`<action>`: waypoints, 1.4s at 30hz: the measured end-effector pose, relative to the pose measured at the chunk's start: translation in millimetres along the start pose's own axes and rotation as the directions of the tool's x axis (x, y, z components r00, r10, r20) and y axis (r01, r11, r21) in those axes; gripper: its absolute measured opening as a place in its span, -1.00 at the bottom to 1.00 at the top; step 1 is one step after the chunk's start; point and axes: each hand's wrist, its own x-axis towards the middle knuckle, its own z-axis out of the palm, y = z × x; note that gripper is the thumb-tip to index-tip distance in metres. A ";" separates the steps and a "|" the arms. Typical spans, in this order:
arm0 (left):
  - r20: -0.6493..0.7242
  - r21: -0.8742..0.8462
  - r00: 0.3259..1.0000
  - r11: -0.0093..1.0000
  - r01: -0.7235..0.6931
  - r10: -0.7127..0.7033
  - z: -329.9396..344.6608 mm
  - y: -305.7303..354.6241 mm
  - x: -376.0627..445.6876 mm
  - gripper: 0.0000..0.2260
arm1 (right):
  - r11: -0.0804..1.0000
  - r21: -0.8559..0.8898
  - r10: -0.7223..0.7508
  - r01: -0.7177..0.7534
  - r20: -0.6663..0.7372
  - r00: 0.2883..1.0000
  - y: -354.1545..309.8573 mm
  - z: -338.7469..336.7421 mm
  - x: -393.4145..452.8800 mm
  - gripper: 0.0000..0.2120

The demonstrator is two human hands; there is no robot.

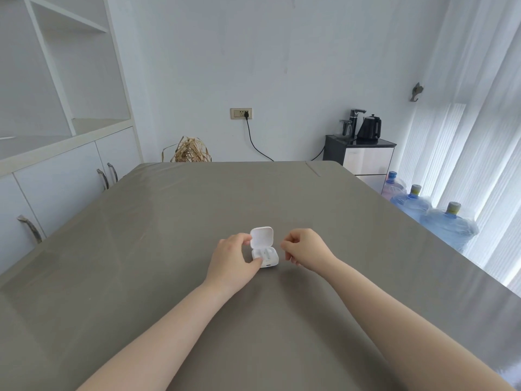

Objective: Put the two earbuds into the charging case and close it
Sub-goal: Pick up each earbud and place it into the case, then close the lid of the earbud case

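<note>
The case (265, 251) sits mid-surface (169, 249) toward the near edge, lid up, both earbuds (263, 253) apparently seated; left grip (235, 256) clamps its base; right grip (306, 249), curled together and empty, hovers beside; next, fold the lid down.

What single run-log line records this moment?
left hand: holding small white plastic charging case | lid: open | earbuds: apparently seated | right hand: beside case, apart | table: grey
</note>
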 end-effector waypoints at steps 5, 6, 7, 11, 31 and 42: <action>0.125 0.068 0.988 0.994 0.080 -0.088 -8.2 -6.5 0.2 -0.36 | 0.994 -0.044 -0.095 0.095 0.004 0.995 11.3 -0.5 -5.2 -0.81; 0.138 0.078 0.986 0.993 0.084 -0.095 -8.6 -5.7 0.5 -0.33 | 0.993 -0.056 -0.105 0.106 0.021 0.994 12.4 0.9 -5.2 -0.70; 0.146 0.080 0.984 0.993 0.090 -0.101 -8.8 -4.5 1.0 -0.31 | 0.991 -0.067 -0.113 0.115 0.040 0.993 12.8 2.4 -5.4 -0.60; 0.150 0.088 0.982 0.991 0.102 -0.114 -6.0 -0.2 3.0 -0.28 | 0.988 -0.083 -0.121 0.129 0.091 0.988 14.5 9.6 -1.7 -0.30; 0.144 -0.019 0.985 0.995 0.101 -0.097 -1.4 4.2 4.7 -0.46 | 0.987 -0.011 -0.156 0.158 0.107 0.982 10.8 14.2 -3.7 -0.27; 0.085 -0.175 0.995 0.983 0.060 -0.045 -7.0 1.5 2.4 -0.71 | 0.974 0.190 -0.136 0.125 0.048 0.990 7.6 8.9 -10.6 -0.74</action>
